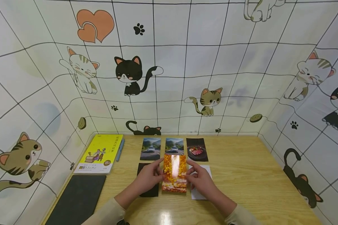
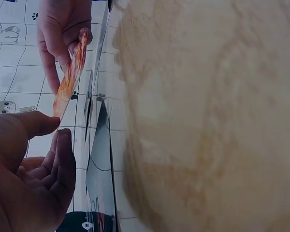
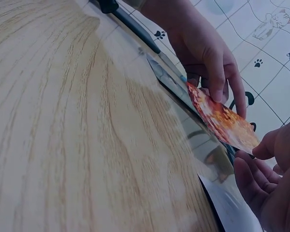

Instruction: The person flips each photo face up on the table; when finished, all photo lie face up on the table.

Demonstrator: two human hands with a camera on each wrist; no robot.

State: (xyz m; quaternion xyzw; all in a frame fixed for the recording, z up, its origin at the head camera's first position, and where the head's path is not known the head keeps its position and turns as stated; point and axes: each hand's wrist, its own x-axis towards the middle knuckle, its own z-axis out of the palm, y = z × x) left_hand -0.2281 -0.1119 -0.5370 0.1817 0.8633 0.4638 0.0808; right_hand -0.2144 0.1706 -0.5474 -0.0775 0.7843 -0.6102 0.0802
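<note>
A glossy photo card of orange autumn leaves is held above the table, a bright glare down its middle. My left hand pinches its left edge and my right hand pinches the right edge. In the left wrist view the card is seen almost edge-on between thumb and fingers. Under my left hand lies a black card, partly covered; under my right hand, a white card. Behind are two similar car-on-road photos, one partly hidden by the held card, and a food photo.
On the left of the wooden table lie a yellow book, a blue pen beside it, and a dark flat pad in front. Cat-patterned cloth walls enclose the table at the back and both sides.
</note>
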